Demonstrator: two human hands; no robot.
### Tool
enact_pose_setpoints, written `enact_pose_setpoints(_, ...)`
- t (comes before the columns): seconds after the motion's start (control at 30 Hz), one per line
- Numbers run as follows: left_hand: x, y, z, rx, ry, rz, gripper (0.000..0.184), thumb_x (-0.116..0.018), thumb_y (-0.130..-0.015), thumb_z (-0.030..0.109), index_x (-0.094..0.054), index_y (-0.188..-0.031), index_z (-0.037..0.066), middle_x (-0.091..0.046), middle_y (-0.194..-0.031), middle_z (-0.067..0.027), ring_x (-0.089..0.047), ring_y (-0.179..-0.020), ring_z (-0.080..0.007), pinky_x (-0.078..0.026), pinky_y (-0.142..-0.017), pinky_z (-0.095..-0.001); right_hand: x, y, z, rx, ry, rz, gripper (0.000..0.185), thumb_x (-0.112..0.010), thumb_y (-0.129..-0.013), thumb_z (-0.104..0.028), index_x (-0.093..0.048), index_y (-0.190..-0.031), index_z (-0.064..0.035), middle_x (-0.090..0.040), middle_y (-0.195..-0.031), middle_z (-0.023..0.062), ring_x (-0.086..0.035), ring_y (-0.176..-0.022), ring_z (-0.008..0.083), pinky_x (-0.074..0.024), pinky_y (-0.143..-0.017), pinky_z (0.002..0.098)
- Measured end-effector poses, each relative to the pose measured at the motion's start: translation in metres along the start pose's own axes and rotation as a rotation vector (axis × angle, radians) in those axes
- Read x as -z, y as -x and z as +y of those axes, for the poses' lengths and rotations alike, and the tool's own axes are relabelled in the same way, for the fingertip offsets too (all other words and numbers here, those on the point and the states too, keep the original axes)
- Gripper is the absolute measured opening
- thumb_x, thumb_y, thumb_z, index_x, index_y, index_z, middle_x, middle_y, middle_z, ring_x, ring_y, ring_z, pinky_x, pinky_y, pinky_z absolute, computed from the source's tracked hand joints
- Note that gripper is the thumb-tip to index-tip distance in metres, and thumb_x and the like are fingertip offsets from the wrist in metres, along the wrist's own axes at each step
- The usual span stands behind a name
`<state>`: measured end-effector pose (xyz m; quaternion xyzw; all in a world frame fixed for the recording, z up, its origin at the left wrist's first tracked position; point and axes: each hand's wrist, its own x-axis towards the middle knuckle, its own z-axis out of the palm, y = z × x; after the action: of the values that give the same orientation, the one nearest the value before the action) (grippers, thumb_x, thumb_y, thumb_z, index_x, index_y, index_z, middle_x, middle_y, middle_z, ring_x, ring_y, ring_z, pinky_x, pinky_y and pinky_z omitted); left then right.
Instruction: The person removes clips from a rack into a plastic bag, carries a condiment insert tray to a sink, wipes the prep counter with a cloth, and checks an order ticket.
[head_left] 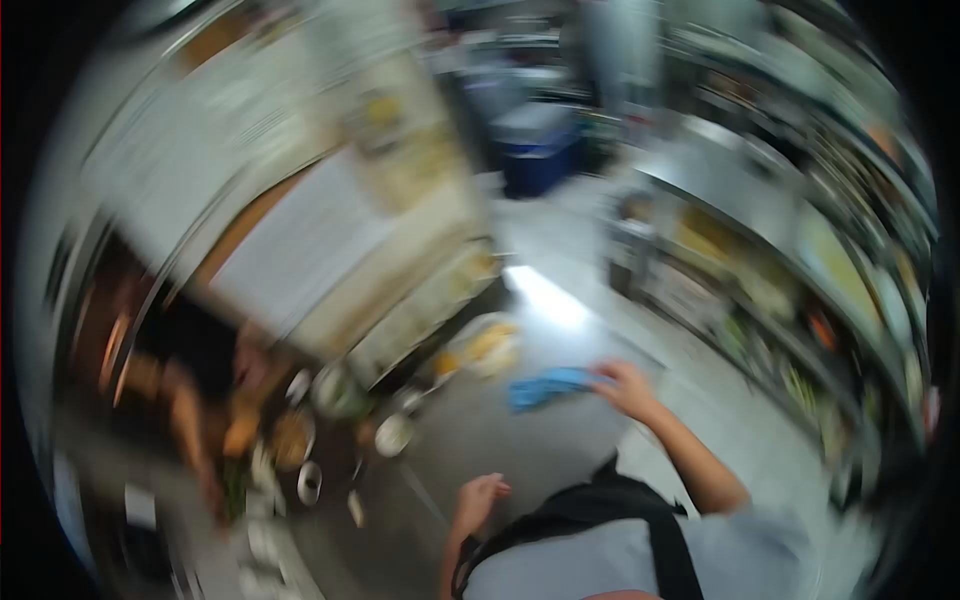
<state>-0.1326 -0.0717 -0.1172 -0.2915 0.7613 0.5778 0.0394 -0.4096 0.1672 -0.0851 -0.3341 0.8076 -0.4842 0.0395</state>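
My right hand [625, 390] is closed on one end of a blue cloth [550, 387], which stretches left over the grey metal worktop [470, 420]. Close in front of my apron, my left hand [482, 500] hovers at the worktop's near side. Its fingers look bent, but blur hides whether they are closed, and nothing shows in them. Beyond the cloth lies a pale and yellow heap of food [490, 348], too smeared to name. A small white bowl [396, 435] stands left of my hands.
Several bowls and containers, one a green-filled container [338, 390], line the worktop's left side. Another person's arm [190, 430] reaches in at far left. A blue cooler [540, 150] stands on the floor ahead; loaded metal shelves [780, 290] run along the right.
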Motion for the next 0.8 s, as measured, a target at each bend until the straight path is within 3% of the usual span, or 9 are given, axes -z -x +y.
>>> enact_pose_setpoints(0.03,-0.003,0.000,-0.035,0.069,0.174,-0.128,0.037,-0.055,-0.091,0.035,-0.069,-0.093,0.000,-0.070,-0.087,-0.0109,-0.063,-0.077,-0.0168,-0.048,-0.072,-0.0305,0.017,0.005,0.000,-0.392,0.091,-0.251,0.023,-0.063,-0.088,-0.020,-0.065,-0.101,-0.0017,-0.068,-0.085,0.0108,-0.064,-0.076,0.0200,-0.0517,-0.074,0.0302)
enact_pose_setpoints(0.07,-0.010,0.008,-0.044,-0.009,0.057,-0.237,0.037,-0.053,-0.092,0.034,-0.069,-0.097,0.000,-0.070,-0.088,-0.0117,-0.064,-0.079,-0.0178,-0.048,-0.073,-0.0309,0.027,0.016,0.029,-0.324,0.064,-0.359,0.026,-0.059,-0.092,-0.022,-0.065,-0.101,0.0006,-0.070,-0.083,0.0095,-0.065,-0.074,0.0179,-0.0524,-0.071,0.0294)
enact_pose_setpoints(0.1,-0.016,0.013,-0.051,-0.077,-0.073,-0.347,0.038,-0.052,-0.092,0.032,-0.069,-0.101,0.000,-0.070,-0.090,-0.0126,-0.064,-0.081,-0.0188,-0.048,-0.074,-0.0313,0.024,0.037,0.088,-0.267,-0.224,-0.422,0.025,-0.059,-0.090,-0.019,-0.065,-0.104,0.0004,-0.070,-0.088,0.0107,-0.067,-0.075,0.0183,-0.0529,-0.064,0.0299)
enact_pose_setpoints(0.13,-0.026,0.018,-0.072,-0.076,0.004,-0.343,0.037,-0.053,-0.091,0.031,-0.069,-0.102,0.000,-0.070,-0.090,-0.0130,-0.065,-0.081,-0.0199,-0.049,-0.075,-0.0324,0.025,0.059,0.159,-0.450,-0.284,-0.657,0.026,-0.062,-0.087,-0.014,-0.065,-0.109,0.0000,-0.071,-0.093,0.0124,-0.068,-0.079,0.0197,-0.0537,-0.065,0.0314)
enact_pose_setpoints(0.17,-0.046,0.019,-0.100,-0.090,0.074,-0.352,0.036,-0.054,-0.090,0.030,-0.068,-0.103,-0.001,-0.070,-0.091,-0.0135,-0.065,-0.082,-0.0210,-0.049,-0.075,-0.0334,0.035,0.062,0.179,-0.755,-0.232,-0.813,0.035,-0.058,-0.089,-0.013,-0.058,-0.122,-0.0006,-0.070,-0.095,0.0149,-0.068,-0.085,0.0228,-0.0545,-0.074,0.0318)
enact_pose_setpoints(0.23,-0.078,0.020,-0.140,-0.080,0.224,-0.303,0.035,-0.055,-0.089,0.027,-0.068,-0.103,-0.001,-0.070,-0.092,-0.0152,-0.066,-0.084,-0.0241,-0.049,-0.076,-0.0359,0.013,0.043,0.169,-0.958,-0.168,-0.869,0.034,-0.058,-0.088,-0.013,-0.058,-0.120,-0.0008,-0.069,-0.094,0.0147,-0.067,-0.084,0.0227,-0.0541,-0.073,0.0319)
enact_pose_setpoints(0.33,-0.097,0.024,-0.164,-0.012,0.400,-0.183,0.033,-0.054,-0.088,0.025,-0.066,-0.102,-0.003,-0.069,-0.094,-0.0177,-0.066,-0.085,-0.0280,-0.049,-0.076,-0.0387,-0.045,-0.003,0.136,-0.869,-0.193,-0.842,0.033,-0.058,-0.088,-0.014,-0.058,-0.118,-0.0011,-0.068,-0.092,0.0143,-0.066,-0.082,0.0226,-0.0535,-0.072,0.0320)
enact_pose_setpoints(0.5,-0.108,0.065,-0.172,0.099,0.340,-0.003,0.032,-0.054,-0.088,0.025,-0.066,-0.101,-0.002,-0.069,-0.093,-0.0177,-0.066,-0.085,-0.0287,-0.049,-0.076,-0.0393,-0.113,-0.051,0.080,-0.688,-0.222,-0.823,0.030,-0.058,-0.088,-0.016,-0.058,-0.115,-0.0016,-0.067,-0.090,0.0138,-0.065,-0.080,0.0224,-0.0525,-0.069,0.0322)
enact_pose_setpoints(0.8,-0.123,0.064,-0.176,0.191,0.320,0.075,0.030,-0.054,-0.088,0.024,-0.065,-0.099,-0.001,-0.068,-0.092,-0.0177,-0.065,-0.084,-0.0300,-0.049,-0.075,-0.0403,-0.139,-0.068,0.068,-0.638,-0.216,-0.820,0.027,-0.058,-0.088,-0.018,-0.057,-0.110,-0.0024,-0.065,-0.085,0.0127,-0.063,-0.075,0.0220,-0.0507,-0.066,0.0325)
